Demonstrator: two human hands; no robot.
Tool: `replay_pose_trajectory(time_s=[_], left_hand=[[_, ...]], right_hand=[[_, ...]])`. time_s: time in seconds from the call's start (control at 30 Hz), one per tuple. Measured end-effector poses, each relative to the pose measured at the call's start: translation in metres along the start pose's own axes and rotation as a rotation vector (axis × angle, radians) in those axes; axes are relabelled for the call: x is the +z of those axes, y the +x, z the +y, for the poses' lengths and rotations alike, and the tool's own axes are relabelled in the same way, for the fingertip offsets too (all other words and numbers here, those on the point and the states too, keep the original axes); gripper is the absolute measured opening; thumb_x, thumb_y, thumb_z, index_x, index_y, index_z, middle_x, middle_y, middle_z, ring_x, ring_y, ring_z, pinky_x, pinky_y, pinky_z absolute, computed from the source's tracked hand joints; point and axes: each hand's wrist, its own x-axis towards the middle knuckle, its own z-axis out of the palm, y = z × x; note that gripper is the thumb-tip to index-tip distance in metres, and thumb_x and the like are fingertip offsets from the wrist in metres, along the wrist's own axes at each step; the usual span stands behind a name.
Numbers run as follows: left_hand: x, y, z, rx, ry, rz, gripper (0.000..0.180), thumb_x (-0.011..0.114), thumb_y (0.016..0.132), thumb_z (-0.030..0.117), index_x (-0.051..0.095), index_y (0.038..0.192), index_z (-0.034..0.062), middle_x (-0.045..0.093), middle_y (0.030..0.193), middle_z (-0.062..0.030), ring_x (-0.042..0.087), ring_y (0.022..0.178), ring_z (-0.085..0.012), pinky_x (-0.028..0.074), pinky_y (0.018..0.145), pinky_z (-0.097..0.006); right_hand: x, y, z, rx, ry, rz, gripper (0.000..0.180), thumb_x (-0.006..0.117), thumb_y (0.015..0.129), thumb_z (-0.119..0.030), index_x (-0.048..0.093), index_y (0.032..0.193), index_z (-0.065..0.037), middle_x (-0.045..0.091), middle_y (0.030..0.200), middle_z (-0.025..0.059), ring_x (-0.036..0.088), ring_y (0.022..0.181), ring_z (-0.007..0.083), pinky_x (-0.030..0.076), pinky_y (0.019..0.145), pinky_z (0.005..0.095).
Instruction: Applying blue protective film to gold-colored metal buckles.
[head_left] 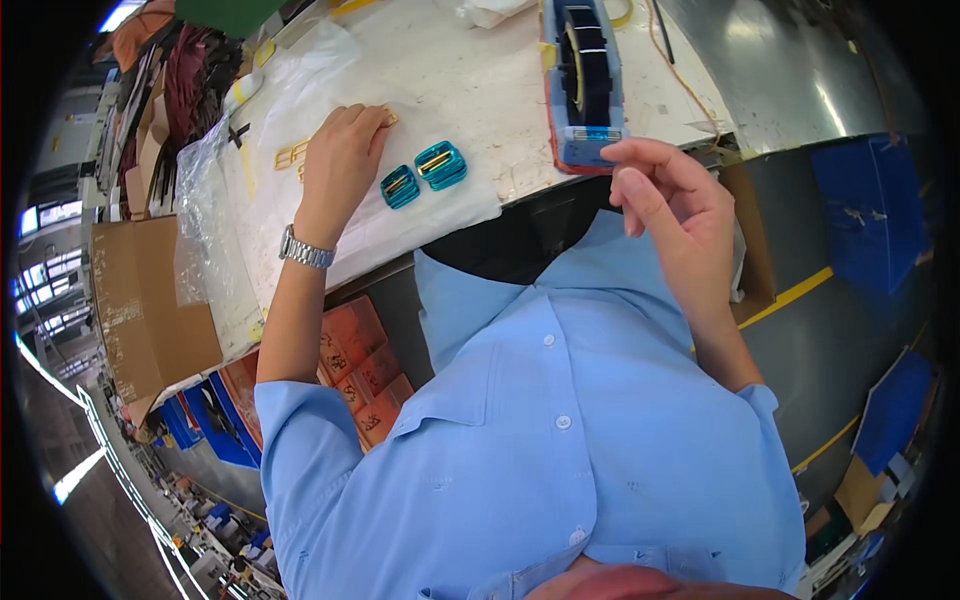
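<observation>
grey floor (pixel 815 345), yellow lines (pixel 788 297), bright windows (pixel 60 213)

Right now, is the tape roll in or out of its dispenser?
In: the tape roll sits down inside the blue dispenser, between its side walls.

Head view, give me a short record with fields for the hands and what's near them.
Left hand: at small gold-coloured pieces; grip unclear
Right hand: at near end of blue tape dispenser; contact unclear
Between hands: two teal-wrapped bundles, side by side
Left wrist: silver-coloured watch
Below white table: orange compartmented tray
</observation>
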Motion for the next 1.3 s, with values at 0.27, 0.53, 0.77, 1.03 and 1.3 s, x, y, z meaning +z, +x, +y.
replay_pose_trajectory(time_s=[0.27,0.53,0.77,1.03,1.3], left_hand=[[0.002,0.007,0.003,0.04,0.194,-0.087,0.011,0.073,0.092,0.007,0.066,0.1,0.0055,0.068,0.093,-0.0126,0.068,0.092,-0.0335,0.056,0.077,-0.048],[-0.061,0.02,0.031,-0.356,-0.194,-0.134,0.013,0.076,0.096,0.007,0.073,0.107,0.0008,0.076,0.1,-0.0099,0.069,0.087,-0.0165,0.054,0.081,-0.031],[-0.063,0.072,0.151,-0.129,-1.374,-0.198,0.01,0.076,0.1,0.0,0.073,0.109,-0.0036,0.077,0.125,-0.0117,0.072,0.103,-0.0122,0.058,0.093,-0.028],[-0.037,0.129,0.141,0.098,-1.197,-0.122,0.012,0.072,0.105,0.004,0.073,0.115,-0.0044,0.074,0.139,-0.0165,0.071,0.121,-0.0171,0.054,0.11,-0.033],[-0.063,0.086,0.153,-0.426,-1.787,-0.078,0.017,0.074,0.105,0.012,0.072,0.117,-0.0007,0.064,0.091,0.0008,0.054,0.076,-0.008,0.044,0.069,-0.027]], right_hand=[[-0.013,0.043,0.024,-0.217,-0.264,0.207,0.034,0.082,0.1,-0.029,0.074,0.118,-0.002,0.063,0.108,0.0045,0.057,0.074,0.0099,0.048,0.069,0.0269],[-0.007,0.048,0.024,-0.148,-0.443,0.222,0.032,0.083,0.096,-0.028,0.069,0.104,-0.001,0.059,0.101,0.0072,0.056,0.07,0.0134,0.049,0.069,0.0316],[-0.01,0.05,0.023,-0.102,-0.412,0.208,0.032,0.084,0.094,-0.029,0.069,0.099,-0.002,0.06,0.099,0.0088,0.058,0.073,0.0171,0.051,0.072,0.0354],[-0.004,0.047,0.015,-0.093,-0.405,0.194,0.023,0.082,0.095,-0.02,0.071,0.099,0.0,0.067,0.102,0.0116,0.078,0.078,0.0223,0.06,0.075,0.0376],[0.001,0.035,0.022,-0.201,-0.145,0.195,0.019,0.082,0.095,-0.015,0.073,0.094,0.001,0.067,0.088,0.0044,0.065,0.071,0.0108,0.055,0.071,0.0291]])
